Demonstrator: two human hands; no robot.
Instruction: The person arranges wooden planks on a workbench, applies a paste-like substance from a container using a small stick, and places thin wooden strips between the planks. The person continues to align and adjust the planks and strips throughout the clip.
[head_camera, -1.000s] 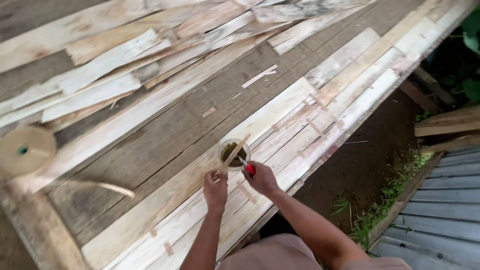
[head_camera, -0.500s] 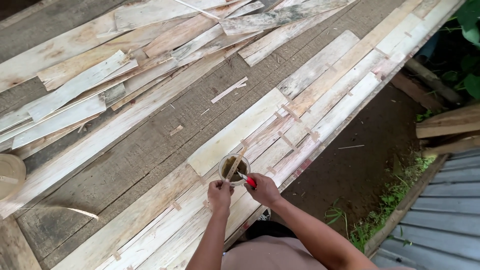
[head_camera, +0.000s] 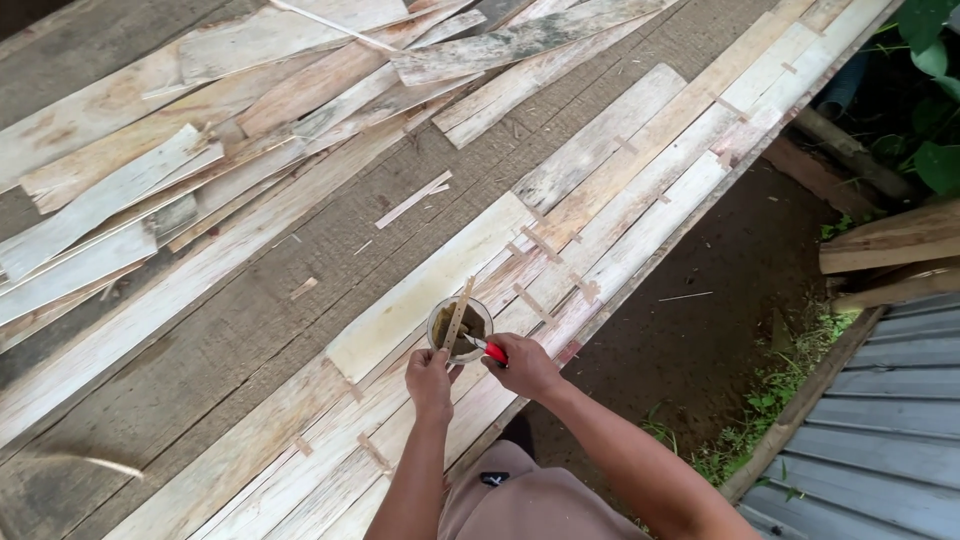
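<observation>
Nearest, at 6 o'clock: the person's lap in brown cloth (head_camera: 520, 500), both forearms reaching up from it.

Left hand (head_camera: 430, 377): fingers curled, touching the near rim of a small round cup (head_camera: 460, 328); whether it grips the rim or only steadies it cannot be told.

Right hand (head_camera: 527, 365): closed around a red-handled brush (head_camera: 490, 349), whose tip dips into the cup from 4 o'clock.

Cup: stands on a pale plank (head_camera: 430, 290) near the table's edge, just above both hands, holding a dark brownish paste. A thin wooden stick (head_camera: 458, 312) leans in it, tilted toward 12 o'clock.

Work surface: a rough wooden table (head_camera: 200, 380) of grey boards, covered with long pale slats (head_camera: 620, 220) running from 7 o'clock to 1 o'clock, joined by small cross pieces.

At 10 to 12 o'clock: a loose heap of weathered offcuts (head_camera: 200, 170) lying crossed over one another.

At 3 o'clock, beyond the table edge: bare dark earth (head_camera: 700, 330), a strip of grass (head_camera: 760, 420), corrugated grey sheeting (head_camera: 880, 430) and stacked timber (head_camera: 890, 250).

At 1 o'clock, farthest: green leaves (head_camera: 930, 90).
</observation>
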